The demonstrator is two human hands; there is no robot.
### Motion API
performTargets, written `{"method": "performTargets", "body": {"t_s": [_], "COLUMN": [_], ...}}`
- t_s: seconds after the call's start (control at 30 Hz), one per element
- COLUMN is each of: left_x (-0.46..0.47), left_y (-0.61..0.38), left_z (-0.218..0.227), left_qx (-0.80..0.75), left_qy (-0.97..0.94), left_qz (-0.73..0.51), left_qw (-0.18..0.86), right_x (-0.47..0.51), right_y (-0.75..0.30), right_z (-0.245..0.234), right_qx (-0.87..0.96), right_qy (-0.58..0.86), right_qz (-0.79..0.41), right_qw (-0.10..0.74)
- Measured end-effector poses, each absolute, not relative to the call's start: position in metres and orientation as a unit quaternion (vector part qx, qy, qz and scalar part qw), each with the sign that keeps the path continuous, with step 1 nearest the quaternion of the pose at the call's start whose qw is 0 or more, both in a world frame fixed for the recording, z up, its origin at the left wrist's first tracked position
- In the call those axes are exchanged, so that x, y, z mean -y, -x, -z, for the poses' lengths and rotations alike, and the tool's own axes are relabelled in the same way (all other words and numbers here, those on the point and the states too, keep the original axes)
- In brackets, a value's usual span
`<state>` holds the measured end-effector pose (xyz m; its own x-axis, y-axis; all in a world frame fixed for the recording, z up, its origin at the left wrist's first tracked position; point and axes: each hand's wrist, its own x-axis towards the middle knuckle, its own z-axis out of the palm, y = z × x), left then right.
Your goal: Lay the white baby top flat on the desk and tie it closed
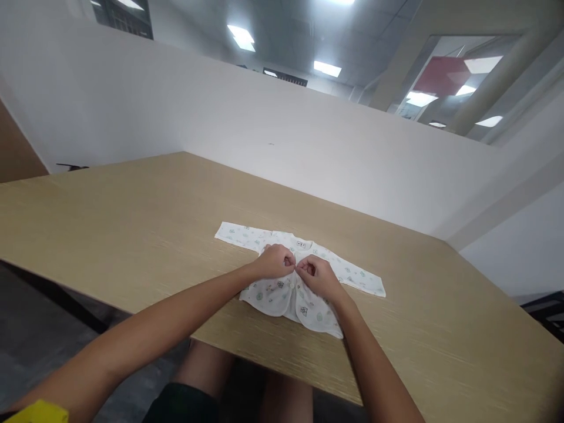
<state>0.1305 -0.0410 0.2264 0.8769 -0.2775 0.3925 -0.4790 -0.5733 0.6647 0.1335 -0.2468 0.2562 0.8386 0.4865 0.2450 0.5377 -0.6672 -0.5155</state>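
Both hands pinch the front opening of a baby shirt on the table.

The left hand (275,262) and right hand (316,274) meet fingertip to fingertip at the placket, each closed on a cloth edge just below the neckline. The shirt (304,302) lies flat near the table's (132,235) front edge, sleeves spread sideways, hem toward the person. It is white with small prints and a button (291,285) just beneath the fingers.

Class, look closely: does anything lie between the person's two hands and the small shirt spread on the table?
Nothing visible does. The left hand and right hand already rest on the shirt, fingertips pinching its front opening near the collar. The table around it holds nothing else.
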Motion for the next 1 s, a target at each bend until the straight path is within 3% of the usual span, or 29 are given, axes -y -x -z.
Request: {"method": "performTargets", "body": {"t_s": [0.23, 0.47, 0.67, 1.0], "left_x": [0.0422, 0.0428, 0.0421, 0.0454], "left_y": [-0.1304, -0.1264, -0.1253, -0.1245], "left_z": [-0.2258, -0.2278, -0.2297, -0.2313], "left_qx": [0.212, 0.204, 0.182, 0.172], "left_qy": [-0.872, -0.877, -0.843, -0.860], "left_qz": [-0.128, -0.160, -0.126, -0.117], "left_qw": [0.422, 0.404, 0.491, 0.465], "right_x": [0.2405, 0.2390, 0.2432, 0.2407], "right_y": [-0.1324, -0.1326, -0.1318, -0.1316], "right_z": [-0.2551, -0.2550, -0.2592, -0.2589], "right_qx": [0.271, 0.237, 0.217, 0.232], "right_qy": [0.928, 0.928, 0.914, 0.913], "right_qz": [0.040, 0.034, 0.027, 0.047], "right_qw": [0.253, 0.286, 0.341, 0.332]}}
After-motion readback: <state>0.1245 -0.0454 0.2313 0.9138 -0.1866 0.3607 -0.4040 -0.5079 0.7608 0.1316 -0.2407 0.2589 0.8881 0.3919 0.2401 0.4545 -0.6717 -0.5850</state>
